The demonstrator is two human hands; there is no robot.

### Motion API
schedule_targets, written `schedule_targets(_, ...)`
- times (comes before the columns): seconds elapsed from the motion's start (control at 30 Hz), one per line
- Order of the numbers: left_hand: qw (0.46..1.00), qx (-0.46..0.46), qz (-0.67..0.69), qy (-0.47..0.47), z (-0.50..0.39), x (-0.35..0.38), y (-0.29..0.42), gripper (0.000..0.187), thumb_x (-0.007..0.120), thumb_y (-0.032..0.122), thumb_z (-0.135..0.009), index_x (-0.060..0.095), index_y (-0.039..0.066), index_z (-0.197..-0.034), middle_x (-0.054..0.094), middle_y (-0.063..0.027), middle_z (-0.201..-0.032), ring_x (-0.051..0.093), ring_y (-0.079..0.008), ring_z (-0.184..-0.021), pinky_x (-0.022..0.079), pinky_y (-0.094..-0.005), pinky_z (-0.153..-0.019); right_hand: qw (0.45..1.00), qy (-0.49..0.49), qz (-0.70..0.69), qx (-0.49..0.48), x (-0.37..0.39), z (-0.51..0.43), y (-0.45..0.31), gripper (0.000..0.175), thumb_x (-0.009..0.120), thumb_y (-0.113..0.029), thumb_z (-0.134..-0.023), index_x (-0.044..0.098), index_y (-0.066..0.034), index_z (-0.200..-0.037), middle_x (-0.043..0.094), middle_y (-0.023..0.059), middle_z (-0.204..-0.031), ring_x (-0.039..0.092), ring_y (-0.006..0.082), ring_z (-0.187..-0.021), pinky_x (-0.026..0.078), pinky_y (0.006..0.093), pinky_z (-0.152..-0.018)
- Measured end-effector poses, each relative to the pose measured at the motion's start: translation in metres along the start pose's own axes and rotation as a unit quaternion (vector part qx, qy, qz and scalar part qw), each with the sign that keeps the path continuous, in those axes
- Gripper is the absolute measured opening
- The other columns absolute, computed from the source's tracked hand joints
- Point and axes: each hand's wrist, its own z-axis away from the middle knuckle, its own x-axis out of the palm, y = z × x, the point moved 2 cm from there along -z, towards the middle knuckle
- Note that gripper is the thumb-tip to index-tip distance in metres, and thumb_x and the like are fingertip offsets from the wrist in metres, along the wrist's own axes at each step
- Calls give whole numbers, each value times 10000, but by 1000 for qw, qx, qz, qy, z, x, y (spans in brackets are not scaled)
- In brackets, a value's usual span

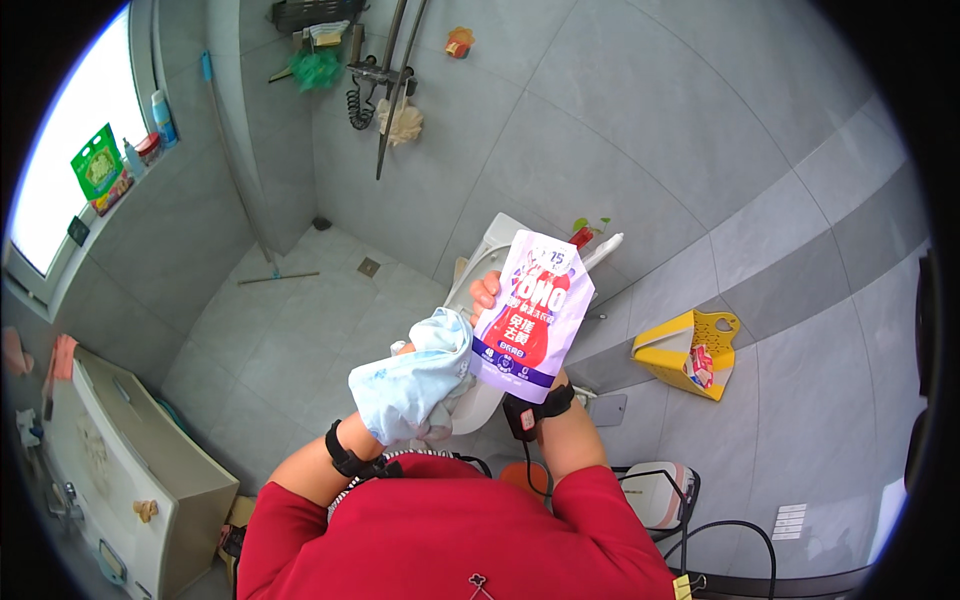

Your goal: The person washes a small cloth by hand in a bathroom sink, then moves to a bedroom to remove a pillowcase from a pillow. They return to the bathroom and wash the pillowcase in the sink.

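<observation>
A lilac and red OMO laundry detergent pouch (525, 322) is upright before me, its printed front towards the camera. Fingers of my right hand (486, 291) curl round its left edge; the pouch hides the rest of that hand. Over my left hand (406, 348) hangs a light blue cloth (412, 375), with whitish fabric bunched at its lower right side; only a small part of that hand shows. The cloth meets or overlaps the pouch's left edge. Behind both is a white toilet (484, 409), partly covered by them.
A yellow wall basket (667, 356) holding a pink packet is at the right. At the left stands a washbasin cabinet (172, 480). A long-handled squeegee (277, 277) leans near the corner. Cables and a white case (652, 495) lie at lower right.
</observation>
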Motion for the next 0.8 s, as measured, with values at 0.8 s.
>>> schedule_targets(0.8, 900, -304, 310, -38, 26, -30, 17, 350, 579, 361, -909, 550, 49, -1065, 560, -35, -925, 511, -142, -734, 375, -233, -602, 872, 286, 382, -109, 23, 51, -35, 158, 564, -136, -973, 593, 14, -1010, 578, 11, -739, 427, 55, -522, 350, 206, -508)
